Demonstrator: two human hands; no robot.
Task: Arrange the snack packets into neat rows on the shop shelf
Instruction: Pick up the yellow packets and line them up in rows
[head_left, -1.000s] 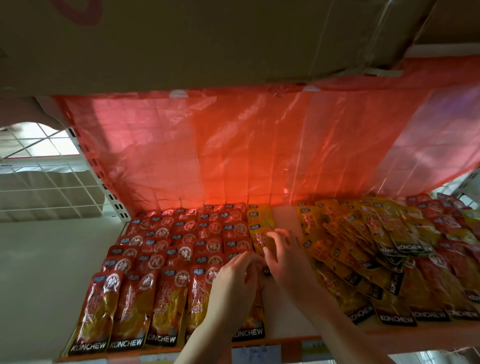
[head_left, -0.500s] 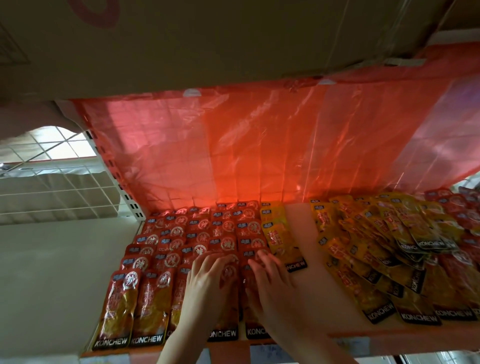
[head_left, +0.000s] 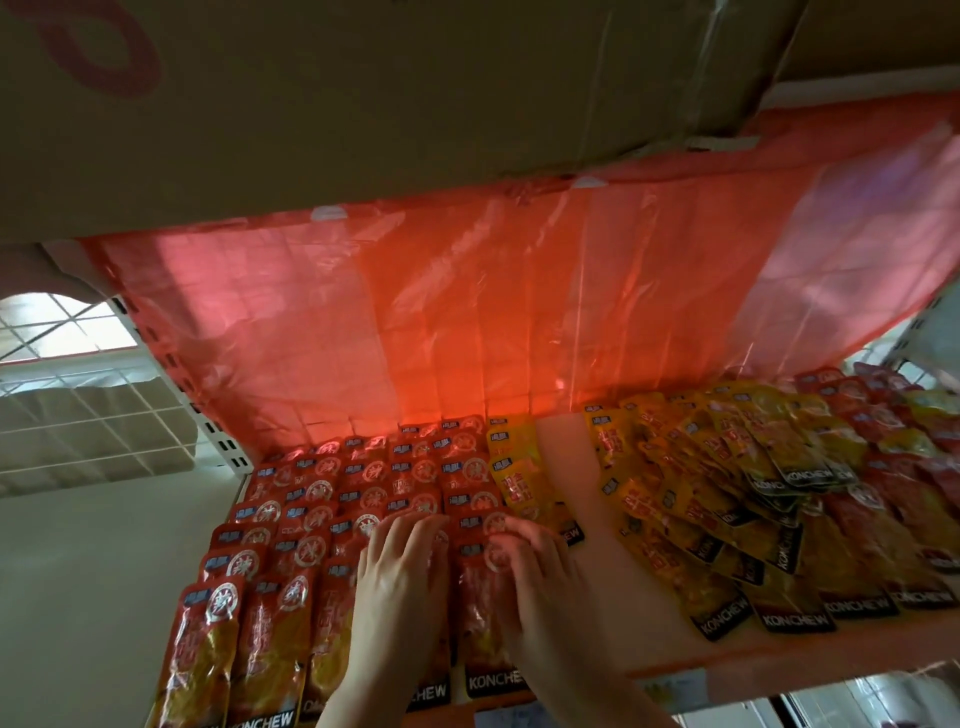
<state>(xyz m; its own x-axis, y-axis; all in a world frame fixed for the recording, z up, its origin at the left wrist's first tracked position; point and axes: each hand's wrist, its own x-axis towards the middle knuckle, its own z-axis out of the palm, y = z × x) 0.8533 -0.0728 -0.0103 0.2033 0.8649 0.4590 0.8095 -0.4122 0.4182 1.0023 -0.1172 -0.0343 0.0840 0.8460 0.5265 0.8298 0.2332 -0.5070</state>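
Both hands' grip flat (head_left: 402, 571) (head_left: 540, 577), red packets (head_left: 311, 519) (glossy), overlapped rows

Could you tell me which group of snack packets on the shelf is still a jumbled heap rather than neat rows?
The yellow packets on the right: they overlap at angles, while the red packets under the hands lie in straight rows.

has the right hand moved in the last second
Yes. The right hand has come toward the shelf's front edge and left, off the yellow packet column onto the red packet rows.
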